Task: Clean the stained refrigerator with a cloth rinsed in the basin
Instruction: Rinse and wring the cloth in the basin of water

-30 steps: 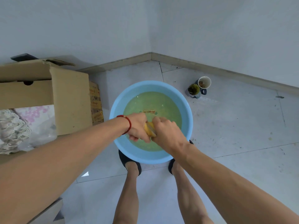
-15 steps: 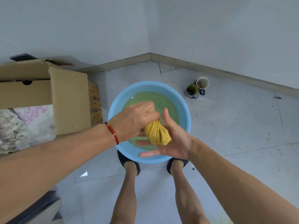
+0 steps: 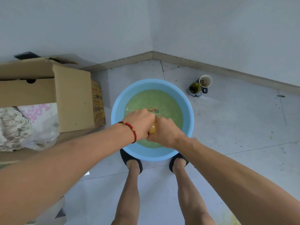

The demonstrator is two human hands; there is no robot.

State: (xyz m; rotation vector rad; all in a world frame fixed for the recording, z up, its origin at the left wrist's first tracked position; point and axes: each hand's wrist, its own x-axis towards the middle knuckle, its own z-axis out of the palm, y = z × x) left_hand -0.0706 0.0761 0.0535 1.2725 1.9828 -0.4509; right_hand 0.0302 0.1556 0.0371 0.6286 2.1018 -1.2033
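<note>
Cloth (image 3: 152, 129), yellow, frame centre, over blue basin (image 3: 189, 111) of greenish water; clenched between left hand (image 3: 140, 123) and right hand (image 3: 164, 133), both fists closed round it; step likely wringing; next: carry to refrigerator, out of view
</note>
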